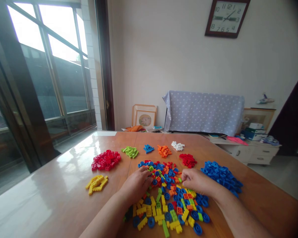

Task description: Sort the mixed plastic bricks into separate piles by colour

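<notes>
A mixed pile of toy building bricks and blue round wheel-like pieces [168, 216] spreads over the table in front of me. My left hand [140, 180] rests at the pile's left side, fingers apart and reaching over the pieces by a lime green brick [151, 168]. At the right side, my right hand [195, 180] is closed, with its fingers curled inward beside a small green brick [180, 180]. Whatever those fingers hold, if anything, is hidden. Yellow bricks [159, 218] lie mostly in the near part, orange and red ones farther back.
Around the pile on the wooden table [72, 198] sit single-colour heaps: yellow [96, 184], dark red [106, 160], lime [130, 151], small blue [148, 148], orange [164, 151], white [177, 146], red [188, 160] and large blue [221, 177].
</notes>
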A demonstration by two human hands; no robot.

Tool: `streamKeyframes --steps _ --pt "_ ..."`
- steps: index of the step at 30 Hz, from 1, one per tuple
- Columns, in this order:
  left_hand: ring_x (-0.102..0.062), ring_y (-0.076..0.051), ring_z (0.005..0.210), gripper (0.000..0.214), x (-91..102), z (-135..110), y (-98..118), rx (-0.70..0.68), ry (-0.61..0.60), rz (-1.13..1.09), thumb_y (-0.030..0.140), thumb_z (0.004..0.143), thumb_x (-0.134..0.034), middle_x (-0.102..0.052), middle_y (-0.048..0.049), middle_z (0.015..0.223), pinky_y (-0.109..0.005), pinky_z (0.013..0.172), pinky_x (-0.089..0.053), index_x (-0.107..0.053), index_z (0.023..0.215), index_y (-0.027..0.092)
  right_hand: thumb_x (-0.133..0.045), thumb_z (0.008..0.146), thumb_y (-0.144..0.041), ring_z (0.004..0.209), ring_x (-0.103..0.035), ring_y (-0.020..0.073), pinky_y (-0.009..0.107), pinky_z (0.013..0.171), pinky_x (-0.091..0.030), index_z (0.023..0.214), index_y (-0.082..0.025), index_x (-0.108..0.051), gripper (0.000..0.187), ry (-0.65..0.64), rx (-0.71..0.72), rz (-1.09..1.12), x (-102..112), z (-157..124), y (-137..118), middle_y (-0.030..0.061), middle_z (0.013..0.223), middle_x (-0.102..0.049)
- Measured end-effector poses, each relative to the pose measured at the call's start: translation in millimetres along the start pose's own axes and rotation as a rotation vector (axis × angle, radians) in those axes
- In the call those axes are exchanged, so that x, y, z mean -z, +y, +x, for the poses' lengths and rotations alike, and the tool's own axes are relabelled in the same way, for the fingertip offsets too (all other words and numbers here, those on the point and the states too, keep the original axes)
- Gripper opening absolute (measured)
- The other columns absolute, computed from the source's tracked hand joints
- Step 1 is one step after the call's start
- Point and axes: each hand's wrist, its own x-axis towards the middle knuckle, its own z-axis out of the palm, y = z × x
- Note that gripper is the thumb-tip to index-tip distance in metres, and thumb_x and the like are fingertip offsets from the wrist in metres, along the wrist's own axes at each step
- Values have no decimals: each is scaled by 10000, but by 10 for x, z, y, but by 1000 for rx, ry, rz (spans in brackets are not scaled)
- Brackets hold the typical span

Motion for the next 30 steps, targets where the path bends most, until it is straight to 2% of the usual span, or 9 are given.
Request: streamKeyframes --steps 6,14,22,30 --pt "-588 -248 1229 435 -4 10 2 -16 0 -21 466 1012 -377 -617 -105 1331 -359 1070 -466 -704 1176 230 -600 724 -166 642 -551 124 211 534 -304 760 -182 -676 86 -13 -17 115 -9 14 15 -13 673 -652" --pt "-621 -235 1162 378 -9 19 -19 -13 28 -30 370 1005 -388 -628 -96 1315 -337 1022 -490 -671 1204 218 -577 746 -186 622 -548 119 210 529 -321 820 -187 -690 135 24 -23 136 -31 55 54 -22 667 -633" --pt "-606 -245 1185 350 22 19 -13 22 36 -5 306 973 -425 -623 -96 1323 -351 1040 -473 -661 1216 220 -596 714 -158 641 -540 121 216 551 -300 835 -198 -704 167 58 -18 62 -24 64 50 -15 698 -642" --pt "-612 -237 1168 340 1 11 -31 -6 39 -3 327 986 -419 -628 -89 1300 -339 1020 -480 -674 1190 232 -642 712 -191 650 -527 127 233 579 -291 757 -200 -704 77 66 -1 -38 -103 123 -38 5 725 -651"
